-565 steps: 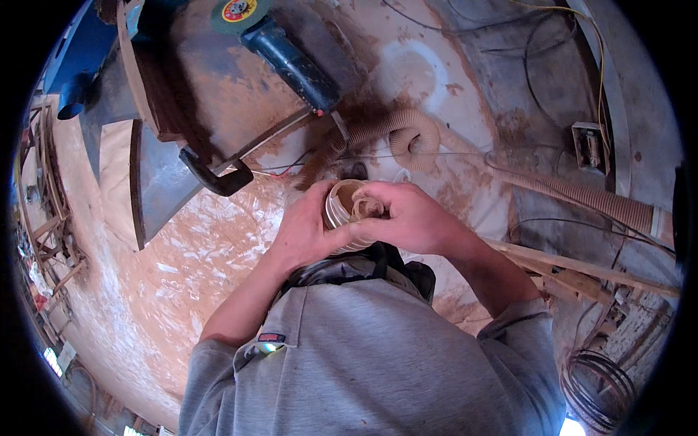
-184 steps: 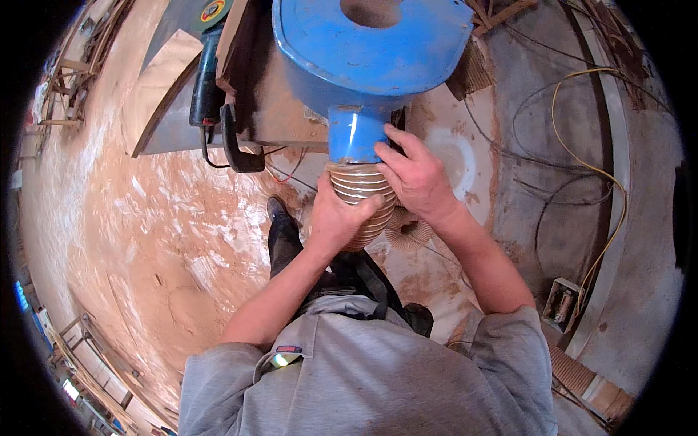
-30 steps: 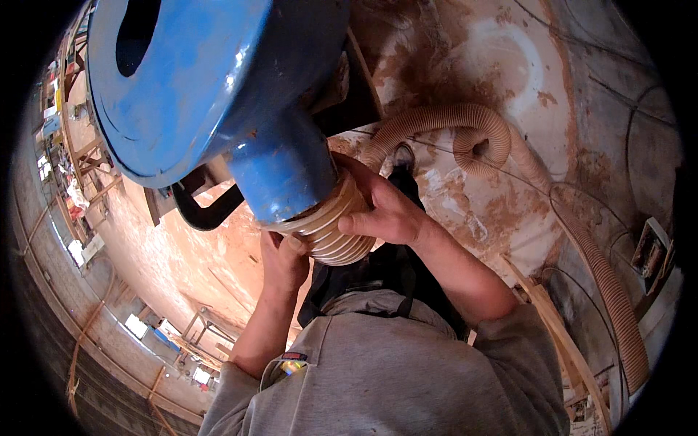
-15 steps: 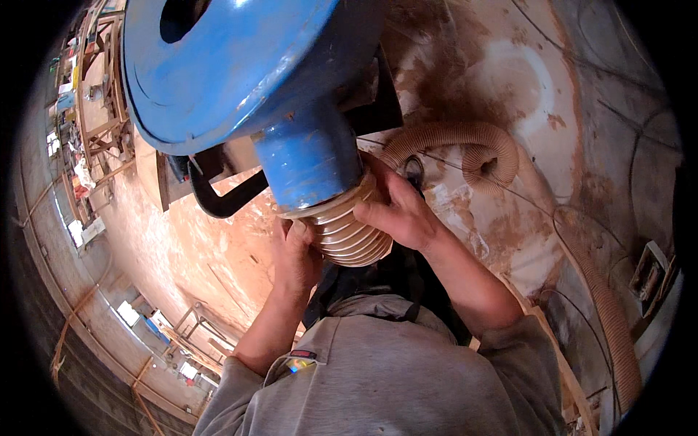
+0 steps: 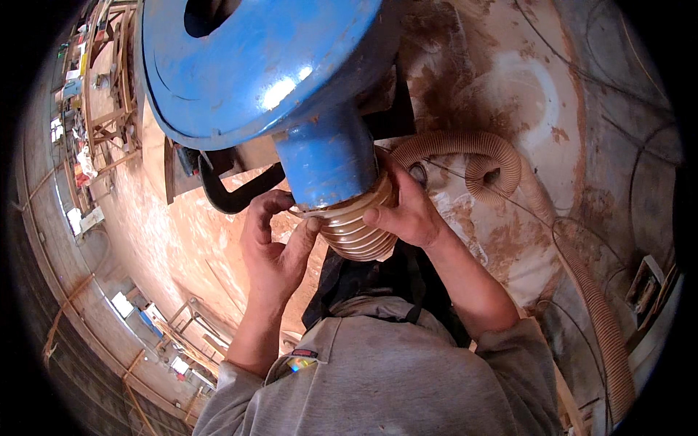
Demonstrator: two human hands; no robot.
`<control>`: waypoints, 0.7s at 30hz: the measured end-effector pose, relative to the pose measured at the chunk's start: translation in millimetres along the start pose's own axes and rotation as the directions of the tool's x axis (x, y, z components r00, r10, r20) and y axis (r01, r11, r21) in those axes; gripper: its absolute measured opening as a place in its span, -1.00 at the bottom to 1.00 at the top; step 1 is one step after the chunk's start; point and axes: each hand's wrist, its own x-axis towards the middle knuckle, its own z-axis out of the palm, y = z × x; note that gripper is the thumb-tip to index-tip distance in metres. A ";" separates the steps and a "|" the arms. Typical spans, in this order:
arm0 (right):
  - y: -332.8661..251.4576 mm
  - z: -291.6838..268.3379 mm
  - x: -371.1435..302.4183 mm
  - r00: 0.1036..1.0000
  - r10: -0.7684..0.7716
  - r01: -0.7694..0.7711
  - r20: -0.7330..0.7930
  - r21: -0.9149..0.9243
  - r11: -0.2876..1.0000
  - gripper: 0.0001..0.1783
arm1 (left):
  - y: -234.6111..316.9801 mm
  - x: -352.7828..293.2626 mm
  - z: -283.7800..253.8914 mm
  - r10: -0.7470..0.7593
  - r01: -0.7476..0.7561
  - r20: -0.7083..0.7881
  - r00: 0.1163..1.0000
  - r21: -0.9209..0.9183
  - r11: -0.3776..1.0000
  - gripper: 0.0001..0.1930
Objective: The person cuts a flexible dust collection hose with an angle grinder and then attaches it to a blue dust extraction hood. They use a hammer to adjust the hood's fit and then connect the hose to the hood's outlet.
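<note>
Floor: dusty, pale and brown, spreading below and beyond the fingers.
Blue housing [image 5: 254,58]: bulky, looms just beyond both hands' fingers, a dark round opening in its top face.
Long hose [image 5: 502,171]: tan, ribbed, looped on the floor past the right fingers; whether it joins the held piece, I can't tell.
Blue spout [image 5: 327,160]: between the two hands, pointing back toward the person, so its end is within reach of both.
Ribbed hose end [image 5: 360,240]: translucent, mouth against the spout's end, between the fingers; overlap unclear.
Black bracket [image 5: 229,200]: just beyond the left fingers.
Right hand [image 5: 408,211]: fingers wrapped round the hose's side, thumb on its ribs, likely steadying it against the spout.
Left hand [image 5: 280,243]: fingers parted, thumb tip at the rim, apparently working the edge.
</note>
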 end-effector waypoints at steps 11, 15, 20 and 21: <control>-4.8 -3.4 3.9 1.000 0.012 -0.012 0.021 -0.008 1.000 0.15 | 35.9 4.5 -16.9 -0.302 0.304 0.230 0.925 0.026 0.952 -0.76; -13.4 -5.2 5.7 0.997 0.051 -0.045 0.057 -0.097 0.994 0.16 | 41.1 10.4 -12.9 -0.464 0.554 0.356 0.811 -0.211 0.805 -0.76; -13.4 -6.3 4.4 0.995 0.060 -0.057 0.079 -0.048 0.997 0.20 | 54.5 15.0 -12.4 -0.571 0.685 0.402 0.716 -0.249 0.685 -0.84; -13.5 -6.1 4.2 0.995 0.062 -0.057 0.076 -0.061 0.996 0.19 | 55.9 14.1 -10.3 -0.564 0.673 0.389 0.728 -0.249 0.697 -0.87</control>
